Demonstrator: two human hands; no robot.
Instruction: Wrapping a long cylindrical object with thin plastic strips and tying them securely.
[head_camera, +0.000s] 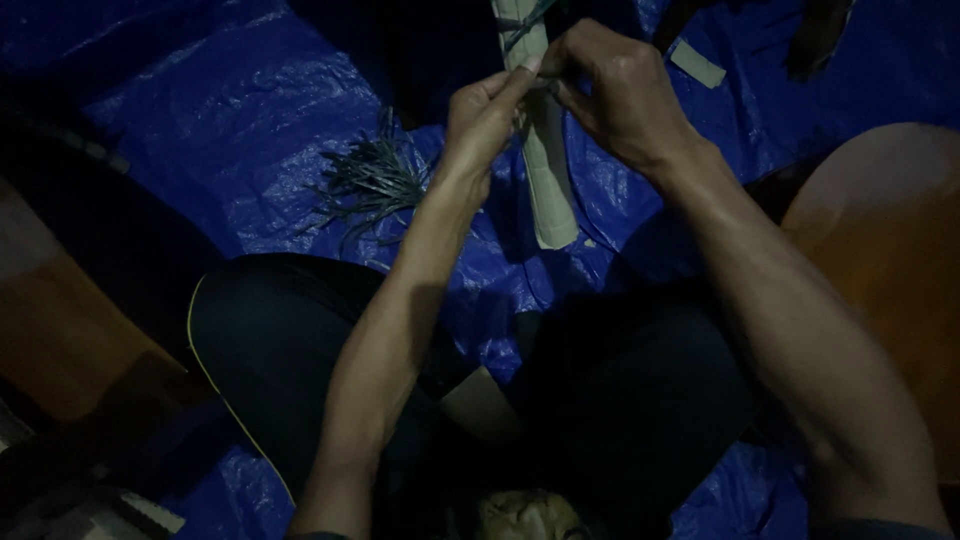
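Our left hand (483, 112) and right hand (610, 85) both pinch a thin strip (522, 28) around the pale rolled bundle (545, 160); tying appears under way. Spare strips (372, 182) lie near on the blue tarp (250, 120); tightening likely calls for opposed pulls.

Dim, underexposed; deep shadows at edges, soft grainy detail.

Blue tarp (250, 130), pale beige roll (550, 190)
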